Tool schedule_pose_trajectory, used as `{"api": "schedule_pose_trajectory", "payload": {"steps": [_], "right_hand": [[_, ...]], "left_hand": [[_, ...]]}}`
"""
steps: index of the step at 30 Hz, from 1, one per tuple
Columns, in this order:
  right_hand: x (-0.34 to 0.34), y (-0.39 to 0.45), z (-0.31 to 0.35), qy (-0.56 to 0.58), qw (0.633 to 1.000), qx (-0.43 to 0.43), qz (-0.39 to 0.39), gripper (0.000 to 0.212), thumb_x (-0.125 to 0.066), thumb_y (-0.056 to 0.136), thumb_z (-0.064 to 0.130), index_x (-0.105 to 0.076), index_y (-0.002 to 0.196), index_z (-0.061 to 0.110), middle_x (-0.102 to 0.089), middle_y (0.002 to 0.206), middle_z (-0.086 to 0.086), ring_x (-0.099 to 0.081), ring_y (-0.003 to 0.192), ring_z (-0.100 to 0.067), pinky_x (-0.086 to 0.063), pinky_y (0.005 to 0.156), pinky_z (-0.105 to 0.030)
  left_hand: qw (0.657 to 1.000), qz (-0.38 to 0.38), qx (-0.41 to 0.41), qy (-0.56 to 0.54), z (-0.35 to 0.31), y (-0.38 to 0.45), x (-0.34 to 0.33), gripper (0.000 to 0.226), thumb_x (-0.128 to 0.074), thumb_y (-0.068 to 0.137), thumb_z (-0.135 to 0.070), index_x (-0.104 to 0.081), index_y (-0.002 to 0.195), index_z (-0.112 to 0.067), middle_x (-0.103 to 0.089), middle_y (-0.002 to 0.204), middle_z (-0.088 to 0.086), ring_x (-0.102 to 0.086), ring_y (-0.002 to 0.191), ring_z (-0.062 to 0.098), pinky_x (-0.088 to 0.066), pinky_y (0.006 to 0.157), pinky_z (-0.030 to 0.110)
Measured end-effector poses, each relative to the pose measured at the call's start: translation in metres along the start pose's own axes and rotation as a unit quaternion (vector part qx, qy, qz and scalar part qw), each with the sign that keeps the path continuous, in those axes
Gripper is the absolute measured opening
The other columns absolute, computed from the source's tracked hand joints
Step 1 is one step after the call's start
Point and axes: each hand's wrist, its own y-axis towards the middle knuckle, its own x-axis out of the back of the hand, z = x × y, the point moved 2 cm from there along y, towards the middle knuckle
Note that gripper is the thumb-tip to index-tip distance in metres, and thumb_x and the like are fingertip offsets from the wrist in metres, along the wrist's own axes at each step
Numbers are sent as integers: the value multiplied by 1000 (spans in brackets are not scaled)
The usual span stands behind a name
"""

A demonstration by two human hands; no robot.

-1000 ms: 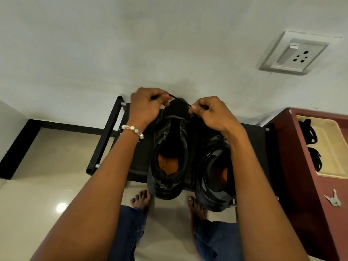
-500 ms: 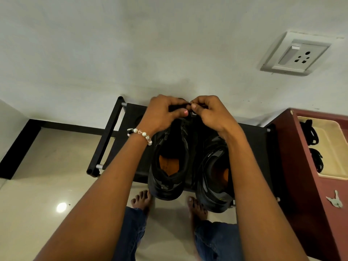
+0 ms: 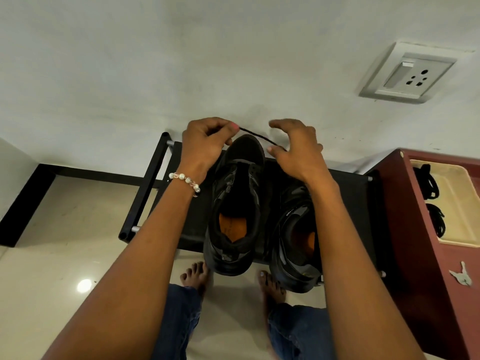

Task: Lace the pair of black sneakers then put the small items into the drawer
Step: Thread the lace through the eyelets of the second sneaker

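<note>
Two black sneakers with orange insoles stand side by side on a black shoe rack [image 3: 155,178]: the left sneaker [image 3: 233,203] and the right sneaker [image 3: 296,242]. My left hand [image 3: 205,146] pinches one end of a black lace [image 3: 257,136] above the left sneaker's toe. From there the lace runs straight to the right and vanishes under my right hand [image 3: 296,152]. That hand arches over the right sneaker's toe with index finger and thumb spread apart. Whether it grips the lace is hidden.
A dark red cabinet [image 3: 415,255] stands at the right with an open cream drawer [image 3: 457,203] holding two coiled black laces [image 3: 428,183]. A small pale key-like item [image 3: 461,278] lies on the cabinet top. A wall socket [image 3: 407,74] is above. My bare feet are below the rack.
My hands were pinched together over the sneaker toes. They have since parted: the left drew the lace out to the left, and the right hand's fingers spread.
</note>
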Motion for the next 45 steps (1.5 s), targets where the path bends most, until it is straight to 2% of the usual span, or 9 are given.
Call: {"api": "schedule_pose_trajectory", "payload": {"steps": [7,17,20,23,26,30,35,41,45], "right_hand": [[-20,-1,8,341,938,-11,65,13,-63,92,4,-69,103,-1,-71,80,-10,-68,70,-9,-56,75,-22],[-9,5,-32,162,983,-78,40,14,-58,96,11,-72,97,14,-71,87,-2,-66,69,-11,-53,71,-28],[-10,3,-30,199,973,-105,41,19,-53,97,2,-71,97,8,-69,85,-8,-65,66,-13,-57,67,-26],[-11,1,-19,290,951,-88,65,16,-55,95,-2,-68,93,7,-69,78,-13,-65,58,-15,-56,58,-27],[-13,-1,-6,353,929,-89,69,6,-62,93,4,-66,93,0,-67,69,-13,-62,50,-17,-53,49,-27],[-19,-3,6,378,919,-102,44,12,-68,91,12,-70,91,-1,-65,64,-9,-55,48,-12,-49,46,-24],[-15,0,-5,390,912,-125,33,5,-73,86,8,-72,85,3,-66,67,-9,-57,52,-11,-50,49,-21],[-16,2,-12,287,951,-115,32,14,-64,94,14,-70,83,7,-66,66,-5,-58,51,-10,-48,50,-20],[-18,2,-10,239,966,-103,4,30,-58,98,27,-72,85,4,-62,62,9,-54,52,2,-42,55,-15]], "left_hand": [[998,-46,2,-53,-8,0,5,8,-73,81,-19,-77,79,-12,-67,66,0,-54,59,6,-45,61,19],[936,-296,188,-11,15,2,37,18,-70,80,-17,-66,64,-11,-56,58,-5,-52,51,7,-42,49,15],[938,-244,206,137,23,5,38,14,-64,81,-24,-69,68,-21,-64,76,-1,-63,80,24,-51,70,29],[919,-107,136,356,20,2,22,37,-62,83,-33,-66,119,-29,-50,132,1,-43,124,32,-42,98,42],[959,40,-55,275,2,1,-7,39,-65,87,-40,-65,123,-27,-54,134,-2,-46,126,18,-39,103,32],[968,209,-39,137,-5,-11,-22,35,-72,85,-20,-68,120,-19,-70,114,-2,-63,106,2,-47,96,17],[989,97,-2,109,2,-4,-10,15,-73,83,-11,-75,98,-9,-74,80,5,-68,64,3,-53,68,14],[989,69,28,129,16,3,4,18,-82,72,-11,-76,83,-23,-74,84,-5,-70,84,7,-55,89,30],[936,65,-14,345,15,4,5,27,-80,74,-31,-71,99,-38,-68,110,-8,-58,113,20,-45,98,46]]}}
